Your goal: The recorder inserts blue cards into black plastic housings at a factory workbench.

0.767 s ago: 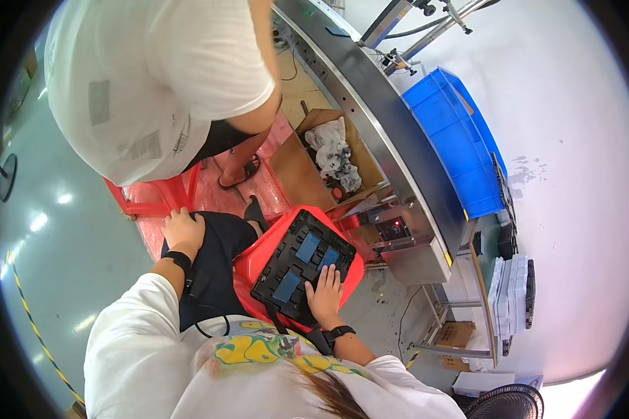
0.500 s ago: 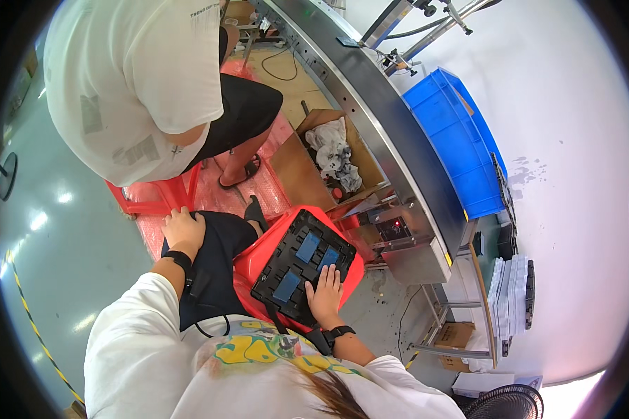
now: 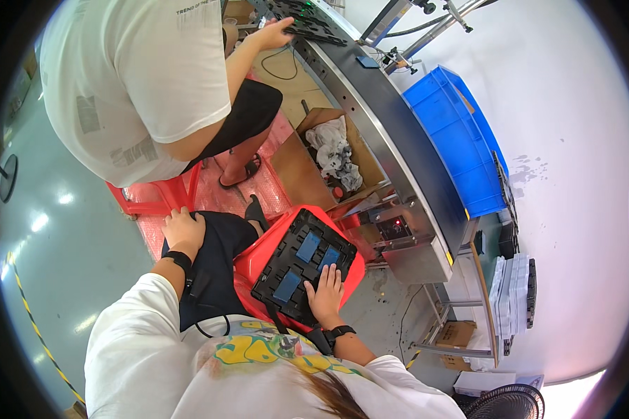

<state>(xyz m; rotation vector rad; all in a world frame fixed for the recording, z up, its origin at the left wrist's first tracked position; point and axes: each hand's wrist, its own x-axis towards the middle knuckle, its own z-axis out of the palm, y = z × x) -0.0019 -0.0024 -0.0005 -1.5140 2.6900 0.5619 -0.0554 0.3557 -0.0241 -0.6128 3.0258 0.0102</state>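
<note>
Our left hand (image 3: 184, 229) lies spread on our dark trousers (image 3: 218, 241) at the knee, and our right hand (image 3: 325, 297), fingers a little apart, rests flat on a black tray (image 3: 305, 271) holding three blue pieces (image 3: 286, 286); the tray sits on a red stool (image 3: 262, 255), while a co-worker's hand (image 3: 276, 33) is at another black tray (image 3: 316, 26) on the counter (image 3: 398, 115)

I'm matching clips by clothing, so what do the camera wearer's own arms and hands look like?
The left hand and right hand are gloveless. Each wrist wears a black band, and loose white sleeves stop short of it.
</note>
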